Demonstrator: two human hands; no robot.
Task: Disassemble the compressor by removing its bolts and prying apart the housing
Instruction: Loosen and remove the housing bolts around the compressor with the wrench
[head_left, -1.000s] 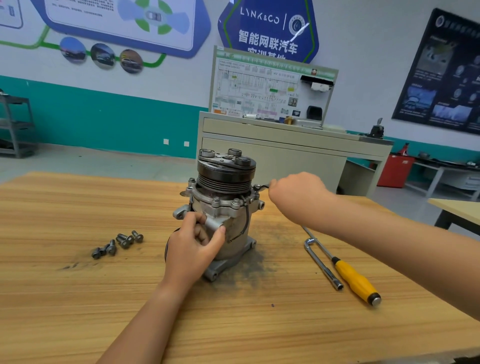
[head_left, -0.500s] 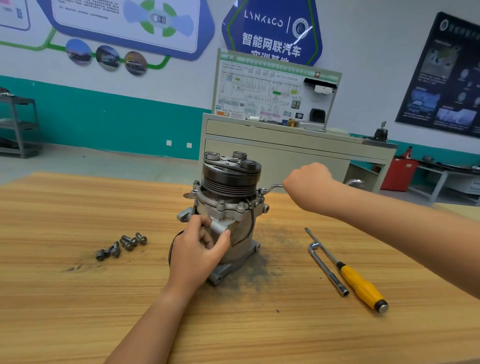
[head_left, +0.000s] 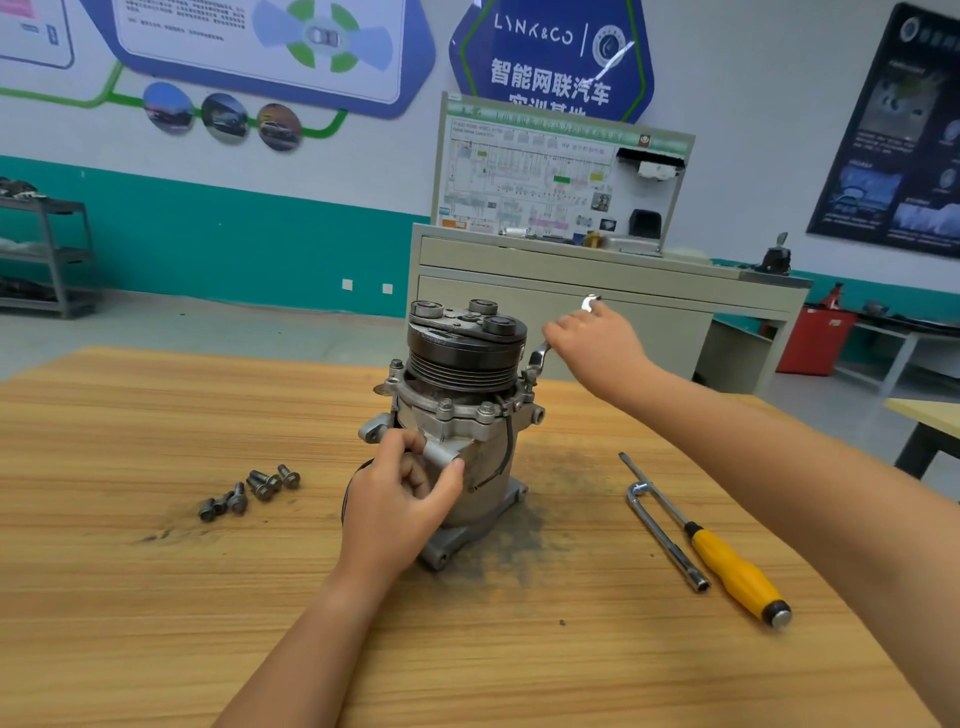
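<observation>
A grey compressor (head_left: 483, 441) with a black grooved pulley on top stands upright in the middle of the wooden table (head_left: 156, 597). My left hand (head_left: 400, 499) grips its housing from the front, around a protruding tube. My right hand (head_left: 597, 343) holds a silver wrench (head_left: 540, 358) whose lower end sits on a bolt at the compressor's right flange; the wrench's far end pokes out above my fingers. Two bolts (head_left: 465, 408) still stand in the front flange.
Several loose bolts (head_left: 249, 491) lie on the table to the left. An L-shaped socket wrench (head_left: 665, 535) and a yellow-handled screwdriver (head_left: 727, 566) lie to the right. Dark grime surrounds the compressor's base. A beige cabinet (head_left: 597, 291) stands behind the table.
My right hand has swung the wrench handle away from me, up and toward the back, around the bolt on the right flange. My left hand kept its hold on the housing.
</observation>
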